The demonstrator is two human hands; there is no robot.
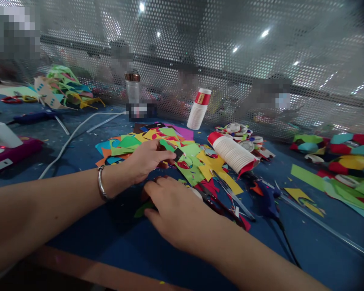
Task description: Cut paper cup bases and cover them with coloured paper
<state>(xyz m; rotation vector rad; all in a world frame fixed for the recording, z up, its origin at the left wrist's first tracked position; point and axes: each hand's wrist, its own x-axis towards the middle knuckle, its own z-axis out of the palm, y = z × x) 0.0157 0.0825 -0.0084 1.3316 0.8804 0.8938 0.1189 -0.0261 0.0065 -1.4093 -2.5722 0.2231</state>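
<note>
Presently, the black piece is at the thumb tip of the left hand, over the near edge of the paper pile. Left grip: thumb and fingers pinched on the black piece; a green strip lies along the same fingers, and whether it is also gripped cannot be determined. Right hand: low over the table, fingers curled, nearer the wearer than the left. A green scrap shows beside its thumb; whether these fingers grasp anything cannot be told.

A bracelet encircles the left wrist. Scissors lie just beyond the right hand. Further right, a cup stack lies on its side, with a blue glue gun near its closer end and a clear rod extending rightward. A second cup stack stands behind the pile. Far left: a purple power strip and another glue gun. Perforated mesh forms the background.
</note>
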